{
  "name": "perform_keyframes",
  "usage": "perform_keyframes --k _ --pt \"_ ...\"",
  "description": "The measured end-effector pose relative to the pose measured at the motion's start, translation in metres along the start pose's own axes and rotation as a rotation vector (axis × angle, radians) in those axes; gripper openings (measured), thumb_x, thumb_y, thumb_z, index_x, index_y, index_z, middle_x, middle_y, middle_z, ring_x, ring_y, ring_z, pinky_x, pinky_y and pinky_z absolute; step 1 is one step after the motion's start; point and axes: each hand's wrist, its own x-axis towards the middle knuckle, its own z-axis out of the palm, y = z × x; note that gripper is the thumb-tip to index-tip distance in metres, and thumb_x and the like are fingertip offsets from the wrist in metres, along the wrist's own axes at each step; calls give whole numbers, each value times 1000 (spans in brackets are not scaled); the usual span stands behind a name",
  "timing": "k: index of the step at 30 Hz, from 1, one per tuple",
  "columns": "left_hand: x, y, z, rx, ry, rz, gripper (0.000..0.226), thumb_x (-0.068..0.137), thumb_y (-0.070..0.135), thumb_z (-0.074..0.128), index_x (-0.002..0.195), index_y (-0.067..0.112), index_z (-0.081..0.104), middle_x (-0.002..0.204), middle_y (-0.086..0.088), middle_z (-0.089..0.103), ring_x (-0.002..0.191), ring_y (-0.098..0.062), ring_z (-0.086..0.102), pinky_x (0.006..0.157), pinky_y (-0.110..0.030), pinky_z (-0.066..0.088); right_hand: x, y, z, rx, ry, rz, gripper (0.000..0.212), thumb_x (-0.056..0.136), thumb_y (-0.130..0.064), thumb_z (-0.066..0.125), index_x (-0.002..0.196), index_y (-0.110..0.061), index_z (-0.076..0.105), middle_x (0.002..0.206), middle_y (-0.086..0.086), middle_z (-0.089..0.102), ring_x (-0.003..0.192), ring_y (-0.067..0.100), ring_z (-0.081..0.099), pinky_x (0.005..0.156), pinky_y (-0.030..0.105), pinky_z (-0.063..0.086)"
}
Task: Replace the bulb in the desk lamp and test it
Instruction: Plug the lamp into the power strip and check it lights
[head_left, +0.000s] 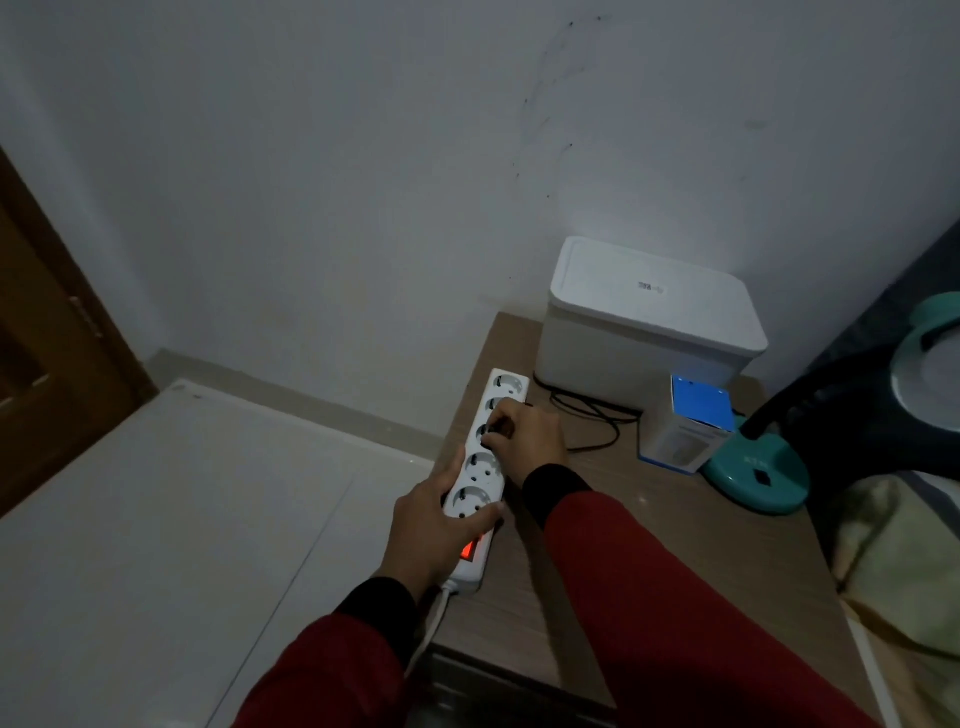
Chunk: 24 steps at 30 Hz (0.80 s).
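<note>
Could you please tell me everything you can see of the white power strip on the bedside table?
The power strip is a long white plastic bar lying flat along the wooden table's left edge. Five round sockets run along it, and its red switch glows at the near end, where a white cord leaves. The left hand grips its near end; the right hand holds a dark plug at the middle sockets.

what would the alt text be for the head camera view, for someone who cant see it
In a dim room, a person's left hand steadies a white power strip with a lit red switch on a small wooden table, while the right hand works a dark plug at a middle socket. Behind stand a white box, a blue-topped carton and a teal desk lamp.
</note>
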Motion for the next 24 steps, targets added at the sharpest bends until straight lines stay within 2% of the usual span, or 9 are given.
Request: perform_keyframes --k 3,5,7,9,12,15,18,21,24 --pt "-1 2 0 1 -6 -9 75 72 28 78 139 30 44 100 9 64 91 -5 64 75 -9 47 1 0 -11 -77 -116 -17 20 84 -16 66 103 -11 68 109 13 70 104 26 63 87 31 51" --pt "-2 5 -1 26 -29 -20 75 74 30 77 140 29 42 101 8 64 92 -6 62 78 -13 47 -1 2 -20 -115 -217 -34 34 86 -13 61 119 -18 64 124 12 64 115 26 59 97 31 48" --pt "-2 9 -2 90 -54 -25 78 76 33 74 143 27 36 115 1 65 98 -8 59 84 -16 45 -8 9 -25 -159 -304 -51 49 87 -13 57 133 -31 52 136 11 56 121 26 56 102 32 46" --pt "-1 14 -4 180 -96 -41 81 79 37 71 147 24 29 129 -4 60 111 -14 58 91 -19 43 -19 16 -27 -247 -349 -84 59 89 -16 55 140 -39 38 137 11 55 117 28 57 98 34 48" --pt "3 22 -6 420 -173 -39 79 82 43 64 147 20 27 132 -7 58 119 -23 55 96 -25 43 -36 23 -34 -318 -350 -77 70 88 -17 56 145 -42 23 127 13 59 108 30 59 89 36 50" --pt "8 36 -7 639 -175 -8 62 81 41 62 133 14 42 127 -12 58 116 -28 54 94 -31 44 -45 29 -46 -389 -369 -5 57 90 -23 54 143 -31 35 127 12 59 111 30 59 91 38 52" --pt "12 55 -5 798 -141 39 49 84 33 59 126 9 52 127 -14 57 120 -29 51 98 -33 43 -53 34 -64 -460 -485 114 43 92 -26 53 134 -15 50 131 10 58 117 27 57 99 39 49" --pt "15 77 4 916 -122 89 46 85 32 55 126 13 56 124 -14 59 118 -29 54 96 -34 47 -61 43 -87 -492 -548 167 40 93 -26 55 129 -7 55 132 12 57 120 28 55 101 37 47" --pt "19 101 22 1008 -149 131 46 86 29 55 128 10 54 130 -14 55 120 -28 53 96 -33 47 -65 56 -105 -504 -542 169 40 92 -27 57 125 -4 58 131 14 58 119 30 56 98 37 47"
